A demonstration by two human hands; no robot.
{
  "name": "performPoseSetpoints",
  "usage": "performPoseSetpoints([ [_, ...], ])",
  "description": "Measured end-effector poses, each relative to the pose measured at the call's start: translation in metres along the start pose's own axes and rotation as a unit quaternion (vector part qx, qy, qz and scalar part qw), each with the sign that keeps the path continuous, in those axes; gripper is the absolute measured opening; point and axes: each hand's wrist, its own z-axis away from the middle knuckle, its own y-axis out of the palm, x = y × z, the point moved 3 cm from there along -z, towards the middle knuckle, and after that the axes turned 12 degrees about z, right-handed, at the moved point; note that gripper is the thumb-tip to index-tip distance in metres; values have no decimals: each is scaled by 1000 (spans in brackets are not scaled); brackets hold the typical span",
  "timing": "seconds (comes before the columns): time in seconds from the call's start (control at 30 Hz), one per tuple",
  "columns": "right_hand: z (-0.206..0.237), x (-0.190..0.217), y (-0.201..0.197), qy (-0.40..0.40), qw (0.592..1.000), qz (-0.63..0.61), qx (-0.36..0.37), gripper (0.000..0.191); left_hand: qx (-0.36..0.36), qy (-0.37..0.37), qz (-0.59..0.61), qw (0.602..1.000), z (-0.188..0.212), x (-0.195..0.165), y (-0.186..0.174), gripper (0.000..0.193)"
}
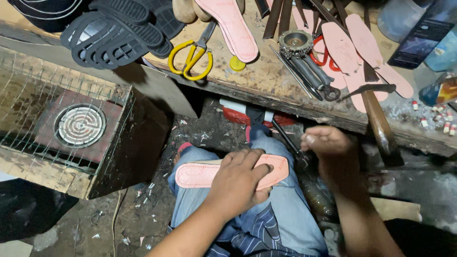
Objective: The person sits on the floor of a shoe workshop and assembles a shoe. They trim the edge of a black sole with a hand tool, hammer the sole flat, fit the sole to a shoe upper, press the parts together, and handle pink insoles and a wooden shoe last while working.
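**Insole pinned on the knee, tool at its tip**

Cluttered wooden workbench [266,81] carries yellow scissors [191,56] and more pink insoles [350,50]. Below it, the left hand [238,183] presses flat on a pink insole [200,175] lying across the person's knee. The right hand [326,143] is closed around a thin dark tool [288,140] near the insole's end. Trimming or marking seems underway; next calls for a steady hold

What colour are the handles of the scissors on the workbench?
Yellow; the scissors show clearly in the head view.
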Motion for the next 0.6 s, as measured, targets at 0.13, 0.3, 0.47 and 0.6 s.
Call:
performPoseSetpoints([
  [0.13, 43, -11, 2, 78, 995, 63, 22, 28, -4, 7, -9, 1000, 4, -4, 4, 47],
  [0.3, 72, -10, 9, 87, 995, 34, 41, 26, -20, 23, -9, 999, 11, -10, 6, 51],
  [0.47, 86, -14, 14, 61, 996, 54, 39, 17, -14, 7, -6, 1000, 16, -11, 10, 50],
  [0.6, 90, -15, 19, -1, 996, 75, 46, 12, -21, -19, 31, 999, 18, -9, 10, 62],
])
